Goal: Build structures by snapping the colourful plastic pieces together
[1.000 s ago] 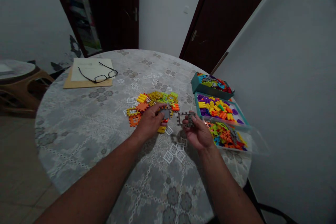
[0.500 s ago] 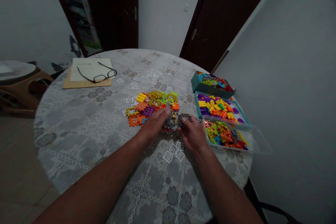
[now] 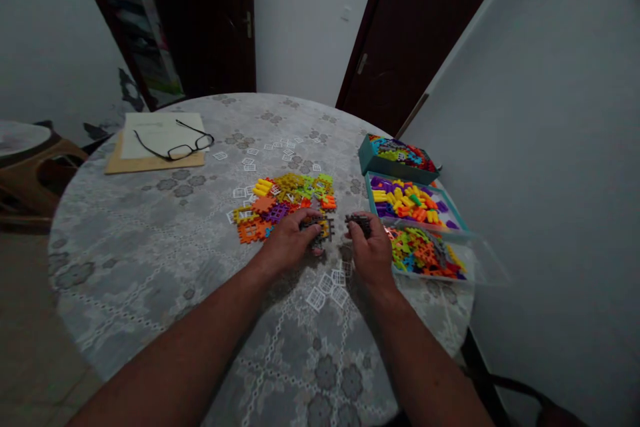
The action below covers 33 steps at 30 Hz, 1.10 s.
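Note:
My left hand [image 3: 289, 240] is closed on a grey assembly of interlocking building pieces [image 3: 323, 229] with some yellow inside it. Facing it across a small gap, my right hand [image 3: 371, 250] grips a dark grey building piece [image 3: 359, 223]. The two grey parts are apart, both held above the table. Just beyond my left hand lies a pile of colourful interlocking pieces [image 3: 275, 203], orange, purple, olive, yellow and lime. Several white window-frame pieces [image 3: 326, 285] lie on the cloth nearer to me, below the gap between my hands.
To the right stand a teal box [image 3: 395, 163] of pieces, a teal-edged tray [image 3: 457, 210] of yellow and purple pieces, and a clear container [image 3: 430, 273] of mixed pieces. Eyeglasses [image 3: 180, 152] rest on papers [image 3: 143, 122] at the left. More white frames [image 3: 249, 165] are scattered farther back.
My hands have moved apart. The dark grey piece in my right hand, which was against the left hand's assembly, is now separate from it. The whole view has shifted slightly.

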### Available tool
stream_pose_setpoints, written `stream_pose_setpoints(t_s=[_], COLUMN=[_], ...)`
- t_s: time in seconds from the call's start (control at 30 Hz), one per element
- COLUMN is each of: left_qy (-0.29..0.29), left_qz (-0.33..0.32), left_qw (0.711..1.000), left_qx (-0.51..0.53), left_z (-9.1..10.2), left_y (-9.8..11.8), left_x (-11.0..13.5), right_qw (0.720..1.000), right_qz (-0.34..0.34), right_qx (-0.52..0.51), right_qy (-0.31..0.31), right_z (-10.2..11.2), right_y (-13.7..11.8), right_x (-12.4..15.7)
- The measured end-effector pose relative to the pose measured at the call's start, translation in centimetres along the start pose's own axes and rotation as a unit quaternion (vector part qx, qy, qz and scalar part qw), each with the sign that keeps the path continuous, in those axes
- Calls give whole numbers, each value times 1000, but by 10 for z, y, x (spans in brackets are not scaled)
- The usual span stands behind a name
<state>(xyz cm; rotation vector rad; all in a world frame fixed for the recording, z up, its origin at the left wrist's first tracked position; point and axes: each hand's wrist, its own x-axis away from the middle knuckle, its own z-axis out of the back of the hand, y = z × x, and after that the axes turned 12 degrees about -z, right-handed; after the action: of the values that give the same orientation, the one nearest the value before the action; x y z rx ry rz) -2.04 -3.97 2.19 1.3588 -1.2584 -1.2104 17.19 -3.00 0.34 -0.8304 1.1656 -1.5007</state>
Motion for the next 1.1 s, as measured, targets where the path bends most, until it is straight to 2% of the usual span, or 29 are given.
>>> stream_pose_setpoints(t_s=[0.1, 0.2, 0.3, 0.4, 0.53, 0.63, 0.77, 0.9, 1.1], left_qy=[20, 54, 63, 45, 24, 23, 26, 8, -11], left_qz=[3, -16, -21, -4, 32, 34, 34, 46, 56], left_qw=[1000, 998, 997, 999, 996, 992, 989, 985, 990], left_qx=[2, -20, -25, 5, 81, 123, 140, 169, 131], left_z=[7, 9, 6, 1, -4, -6, -7, -7, -6], left_y=[0, 2, 3, 0, -10, -14, -11, -9, -2], left_x=[-4, -6, -5, -2, 1, 3, 5, 6, 5], right_qw=[995, 981, 988, 993, 989, 986, 983, 962, 954], right_qz=[-55, -94, -49, 5, -42, -56, -61, -94, -143], right_qx=[-87, -159, -109, -62, -84, -108, -129, -210, -203], right_qy=[-6, -59, -99, -103, -116, -113, -114, -145, -167], right_z=[1, -3, -10, -17, -21, -22, -23, -25, -16], right_y=[3, 2, -2, -5, -4, -2, -3, -10, -23], right_x=[-6, -1, 10, 17, 16, 13, 15, 19, 16])
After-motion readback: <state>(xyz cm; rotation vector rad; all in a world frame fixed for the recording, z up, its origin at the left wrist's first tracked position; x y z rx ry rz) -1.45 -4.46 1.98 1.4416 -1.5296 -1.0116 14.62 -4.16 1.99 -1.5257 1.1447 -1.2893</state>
